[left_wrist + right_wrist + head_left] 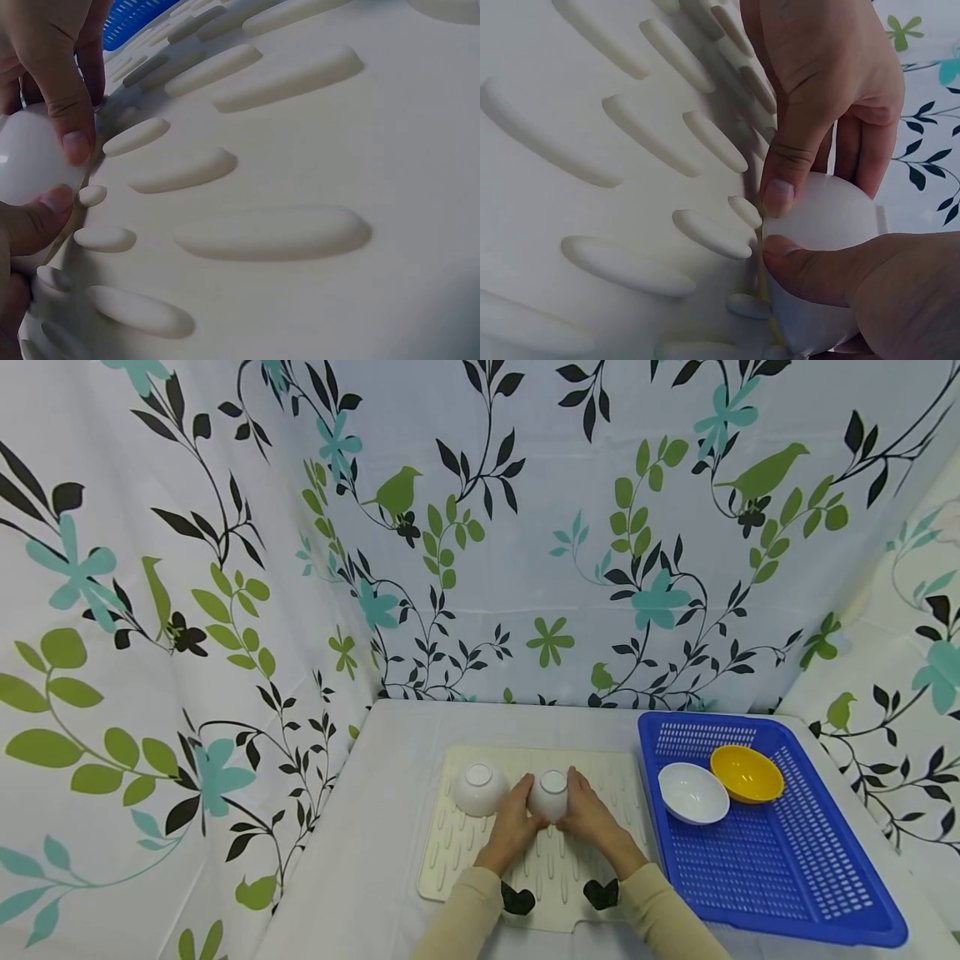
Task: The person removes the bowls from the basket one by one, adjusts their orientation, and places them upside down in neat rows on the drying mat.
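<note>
On the cream ridged drying mat (pixel 555 877), a white bowl (pixel 550 800) stands upside down with its foot ring up. My left hand (pixel 513 827) grips its left side, and my right hand (pixel 597 825) grips its right side. In the right wrist view both thumbs press the bowl (pixel 829 214) close to its rim, with the left hand (pixel 825 82) above and the right hand (pixel 900 289) below. The rim is low at the mat; whether it fully touches cannot be told. Another upturned white bowl (pixel 479 789) sits just left of my left hand.
A blue perforated basket (pixel 772 893) stands to the right of the mat. Inside, toward its back, a white bowl (pixel 693 793) and a yellow bowl (pixel 747 773) lie side by side, openings up. A leaf-patterned curtain (pixel 547 568) hangs behind the white-covered table (pixel 352 860).
</note>
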Action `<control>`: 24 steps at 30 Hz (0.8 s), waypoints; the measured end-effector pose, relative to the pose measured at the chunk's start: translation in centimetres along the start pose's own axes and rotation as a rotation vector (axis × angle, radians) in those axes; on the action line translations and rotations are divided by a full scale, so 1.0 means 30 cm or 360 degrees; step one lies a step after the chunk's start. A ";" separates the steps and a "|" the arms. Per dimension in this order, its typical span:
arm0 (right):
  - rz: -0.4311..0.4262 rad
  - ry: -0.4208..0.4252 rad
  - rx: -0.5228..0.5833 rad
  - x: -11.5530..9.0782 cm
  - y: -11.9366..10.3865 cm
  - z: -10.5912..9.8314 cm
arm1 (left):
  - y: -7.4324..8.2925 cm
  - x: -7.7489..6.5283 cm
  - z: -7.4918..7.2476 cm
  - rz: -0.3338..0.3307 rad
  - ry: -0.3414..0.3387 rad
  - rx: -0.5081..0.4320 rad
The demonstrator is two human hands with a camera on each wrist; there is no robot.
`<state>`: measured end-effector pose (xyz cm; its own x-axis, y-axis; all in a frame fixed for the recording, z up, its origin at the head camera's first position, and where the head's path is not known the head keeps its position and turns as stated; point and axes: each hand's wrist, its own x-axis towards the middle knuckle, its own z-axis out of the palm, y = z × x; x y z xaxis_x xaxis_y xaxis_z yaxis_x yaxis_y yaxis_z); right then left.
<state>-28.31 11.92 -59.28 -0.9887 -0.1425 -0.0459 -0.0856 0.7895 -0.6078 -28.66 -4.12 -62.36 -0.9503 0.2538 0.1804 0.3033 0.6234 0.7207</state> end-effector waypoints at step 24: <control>-0.0187 0.0055 -0.0163 -0.184 -0.116 -0.242 | -0.003 -0.001 0.004 -0.0082 -0.0033 -0.0082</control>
<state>-23.43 14.29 -51.15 -0.9747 -0.2181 0.0489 -0.2110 0.8255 -0.5235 -28.67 -4.10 -62.50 -0.9627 0.2380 0.1288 0.2496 0.5972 0.7623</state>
